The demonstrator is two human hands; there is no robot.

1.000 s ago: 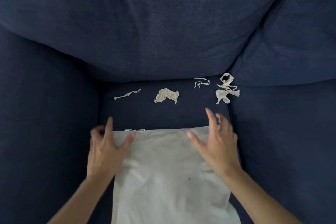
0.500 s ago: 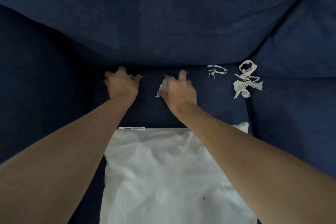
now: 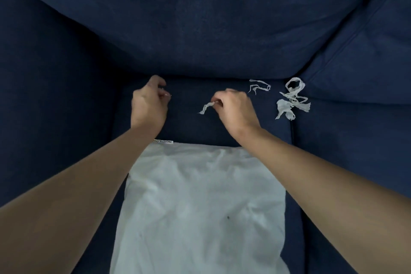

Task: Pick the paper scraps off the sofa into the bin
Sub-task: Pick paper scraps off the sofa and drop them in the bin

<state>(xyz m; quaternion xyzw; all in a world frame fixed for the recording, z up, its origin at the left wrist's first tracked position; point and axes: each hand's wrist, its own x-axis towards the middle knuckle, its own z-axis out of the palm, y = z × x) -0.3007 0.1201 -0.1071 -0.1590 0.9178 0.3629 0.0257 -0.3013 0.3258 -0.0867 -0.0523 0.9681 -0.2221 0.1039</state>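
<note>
Pickup step was under way on the navy sofa (image 3: 200,29), both hands at the back of the seat cushion. Right hand (image 3: 235,109) had its fingertips pinched together on a crumpled paper scrap (image 3: 205,108), whose loose end hung to the left, just off or barely touching the fabric. Left hand (image 3: 149,104) was curled with thumb and fingers closed; a thin pale sliver (image 3: 168,95) showed at the fingertips, probably the strip scrap, but too small to be sure it was gripped. Two more lots lay untouched to the right: a thin looped strip (image 3: 259,85) near the backrest crease and a tangled clump (image 3: 290,100) beside the cushion seam. White pillow (image 3: 200,207) lay on the seat nearer the person, apart from all scraps. No bin was in view. Judged early in the task: next move called for carrying the held pieces to the bin, wherever it stood, then returning for the strip and the clump.
</note>
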